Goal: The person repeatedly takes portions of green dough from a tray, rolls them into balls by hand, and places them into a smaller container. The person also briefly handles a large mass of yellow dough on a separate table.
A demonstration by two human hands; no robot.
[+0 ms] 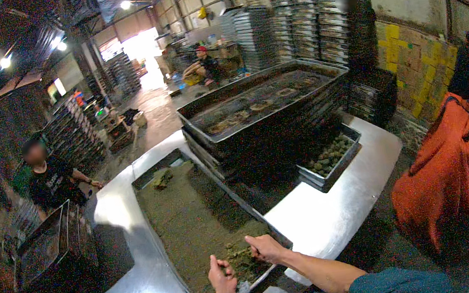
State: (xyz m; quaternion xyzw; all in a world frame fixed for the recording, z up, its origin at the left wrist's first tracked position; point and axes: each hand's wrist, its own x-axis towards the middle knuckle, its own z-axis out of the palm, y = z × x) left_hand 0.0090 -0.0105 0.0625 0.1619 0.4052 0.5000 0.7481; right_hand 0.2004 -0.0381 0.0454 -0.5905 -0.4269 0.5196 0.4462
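My left hand point(222, 276) hovers over the near end of a long metal tray point(164, 245) filled with fine brown-green granular material point(190, 216). Its fingers are curled in, and what they hold, if anything, is hidden. My right hand point(268, 248) is closed in a fist at the tray's near right side, its contents also hidden. Between the two hands sits a rough, crumbly greenish clump point(241, 261). A small whitish scrap point(244, 287) lies at the tray's near edge. Another greenish lump point(162, 178) rests at the tray's far end.
Stacked dark metal trays point(265, 104) stand beyond the filled tray. A small tray of dark round lumps point(330, 157) sits to the right on the shiny metal table point(332, 211). A person point(50, 177) stands left by more trays point(46, 246). Orange cloth point(446, 167) hangs at right.
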